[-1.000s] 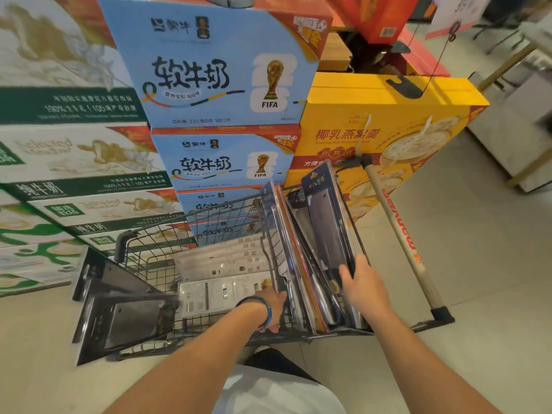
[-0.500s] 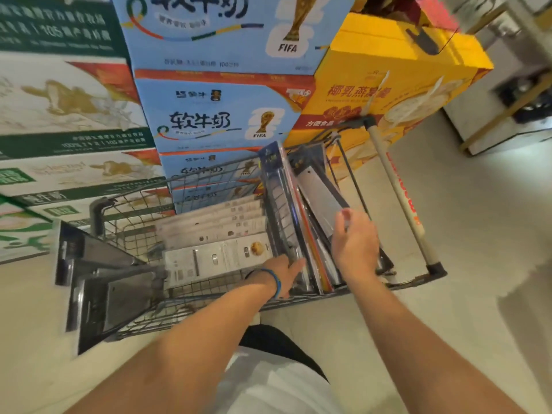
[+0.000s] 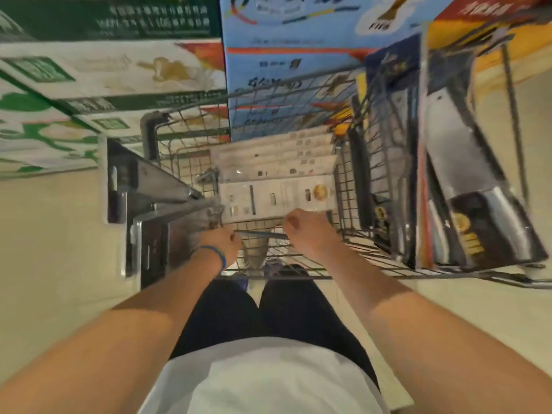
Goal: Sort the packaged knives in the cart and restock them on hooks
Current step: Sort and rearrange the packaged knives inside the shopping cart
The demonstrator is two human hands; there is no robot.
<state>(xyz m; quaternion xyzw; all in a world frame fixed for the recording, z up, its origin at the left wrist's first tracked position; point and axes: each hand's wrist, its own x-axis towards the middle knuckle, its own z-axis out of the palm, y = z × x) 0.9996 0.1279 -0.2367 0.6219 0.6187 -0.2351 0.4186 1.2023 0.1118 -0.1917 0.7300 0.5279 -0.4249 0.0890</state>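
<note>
Left hand [image 3: 222, 239] and right hand [image 3: 307, 231] grip knife package [image 3: 260, 234] lying crosswise, edge-on.

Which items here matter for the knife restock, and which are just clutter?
Job:
cart
white packs
right dark packs
left dark packs
left hand
right hand

Lying about:
blue boxes
green-and-white boxes
yellow box
</note>
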